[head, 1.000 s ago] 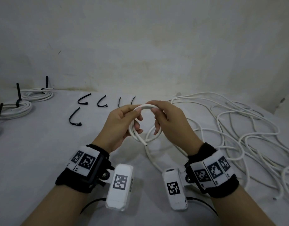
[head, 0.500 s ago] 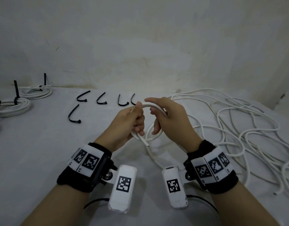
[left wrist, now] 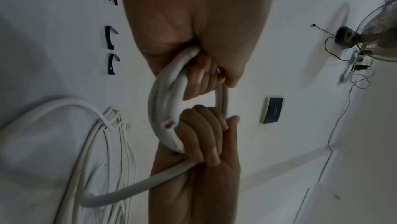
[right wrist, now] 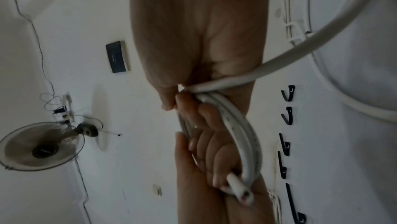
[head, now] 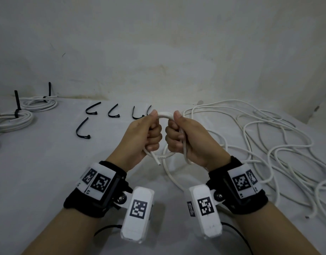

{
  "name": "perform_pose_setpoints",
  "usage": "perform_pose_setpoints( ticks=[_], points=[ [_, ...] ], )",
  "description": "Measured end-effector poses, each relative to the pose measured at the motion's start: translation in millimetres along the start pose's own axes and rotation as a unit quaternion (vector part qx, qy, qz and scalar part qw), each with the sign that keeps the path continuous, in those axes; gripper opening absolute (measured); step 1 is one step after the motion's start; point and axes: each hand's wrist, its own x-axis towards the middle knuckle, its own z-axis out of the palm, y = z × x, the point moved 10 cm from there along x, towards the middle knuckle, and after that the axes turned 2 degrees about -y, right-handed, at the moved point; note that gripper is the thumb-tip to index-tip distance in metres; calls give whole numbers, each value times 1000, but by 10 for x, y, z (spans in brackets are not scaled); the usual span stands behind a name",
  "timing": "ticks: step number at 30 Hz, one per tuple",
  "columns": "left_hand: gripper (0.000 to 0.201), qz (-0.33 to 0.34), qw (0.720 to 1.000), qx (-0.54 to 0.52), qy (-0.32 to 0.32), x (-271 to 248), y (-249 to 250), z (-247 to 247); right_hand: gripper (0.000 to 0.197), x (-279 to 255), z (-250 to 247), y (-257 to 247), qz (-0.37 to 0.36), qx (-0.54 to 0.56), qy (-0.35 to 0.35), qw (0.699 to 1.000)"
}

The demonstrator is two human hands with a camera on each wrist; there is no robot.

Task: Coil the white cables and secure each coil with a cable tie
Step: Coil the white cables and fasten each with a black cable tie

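Both fists are now clamped on the small coil held up in the middle of the head view. The left hand has its fingers curled tight round the coil's left side, thumb on top, and the cut end of the cable pokes out below its little finger. The right hand grips the right side the same way, with the running length dropping from under its palm. A second ago the fingers were looser, the right hand only pinching the top of the loop with its fingers spread; since then both have closed and drawn nearer, knuckles almost touching. The left wrist view shows at least two turns lying side by side, so I'd judge a fresh turn has just been taken in and the coil is barely begun.

From the right fist the cable runs down to the table and off into the loose white cable sprawled across the right of the frame: plenty left to wind. Five black cable ties wait on the table at upper left of the hands, and further left lie finished coils, each already tied.
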Motion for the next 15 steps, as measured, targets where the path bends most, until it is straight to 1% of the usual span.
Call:
perform_pose_setpoints(
  ticks=[2, 3, 5, 6, 8, 10, 12, 13, 15],
  points=[
    [46, -10, 999, -30, -4, 3, -18, 21, 37, 5, -20, -42, -23, -2, 24, 999],
    [53, -28, 998, -58, -2, 3, -59, 18, 38, 1, -34, -75, -38, 5, 39, 999],
    [67, -86, 992, -93, 12, 3, -222, -36, 38, -15, -65, -167, -76, 40, 67, 994],
    [68, -127, 988, -88, 16, -8, -339, -70, 38, -30, -77, -211, -94, 60, 79, 991],
    [54, -219, 974, -50, -9, -80, -576, -69, 37, -58, -89, -259, -115, 96, 97, 984],
    [37, -283, 956, -9, -70, -186, -748, 48, 36, -72, -43, -251, -124, 119, 97, 980],
    [27, -302, 947, -3, -111, -263, -809, 192, 35, -74, 45, -204, -121, 129, 88, 980],
    [22, -296, 948, -9, -114, -276, -814, 237, 35, -75, 90, -181, -118, 131, 82, 981],
    [18, -277, 955, -36, -96, -260, -802, 243, 36, -82, 133, -163, -118, 130, 81, 981]
  ],
)
